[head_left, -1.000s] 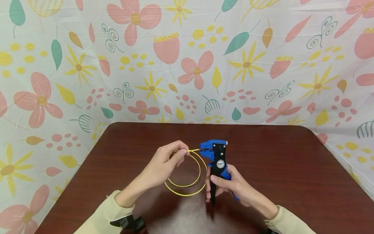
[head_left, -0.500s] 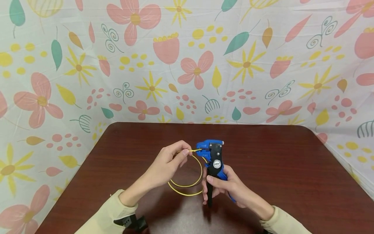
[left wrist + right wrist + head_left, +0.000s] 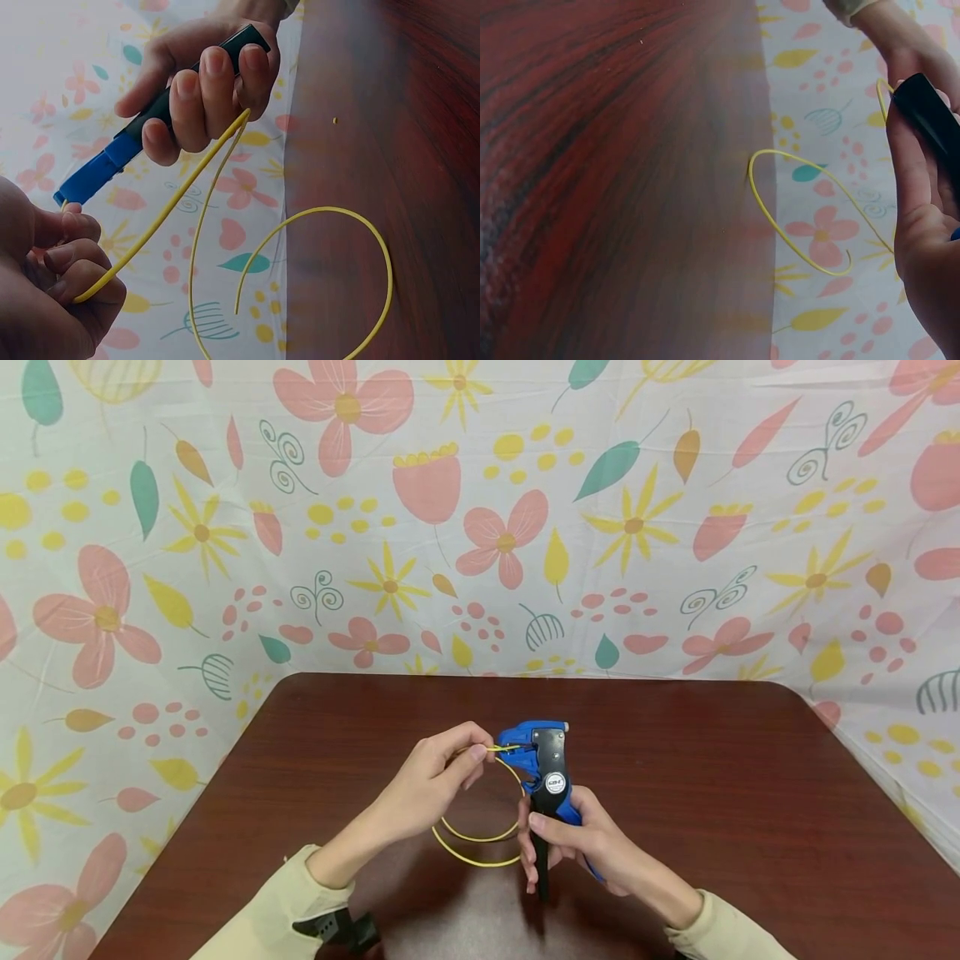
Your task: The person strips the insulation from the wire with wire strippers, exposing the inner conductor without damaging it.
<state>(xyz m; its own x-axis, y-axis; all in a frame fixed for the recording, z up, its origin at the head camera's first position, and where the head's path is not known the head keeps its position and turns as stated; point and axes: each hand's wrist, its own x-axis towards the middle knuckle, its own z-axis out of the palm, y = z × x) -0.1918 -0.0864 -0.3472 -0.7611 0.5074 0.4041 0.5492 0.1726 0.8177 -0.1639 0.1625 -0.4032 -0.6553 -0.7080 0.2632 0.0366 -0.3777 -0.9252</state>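
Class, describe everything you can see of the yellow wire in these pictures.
The yellow wire is thin, smooth and plastic-looking, curled in loose loops over the dark wooden table. The left hand pinches it near one end, and that end runs into the blue head of the wire stripper, which the right hand grips by its handles. A free end shows in the wrist views.

A thin yellow wire is pinched near its end by the left hand. The end of the wire is put into the blue head of a wire tool. The black and blue handles of the tool are gripped by the right hand, and the tool is held upright. The rest of the wire is curled in loops between the two hands, above a dark brown worktop. A flowered cloth is hung behind the worktop.
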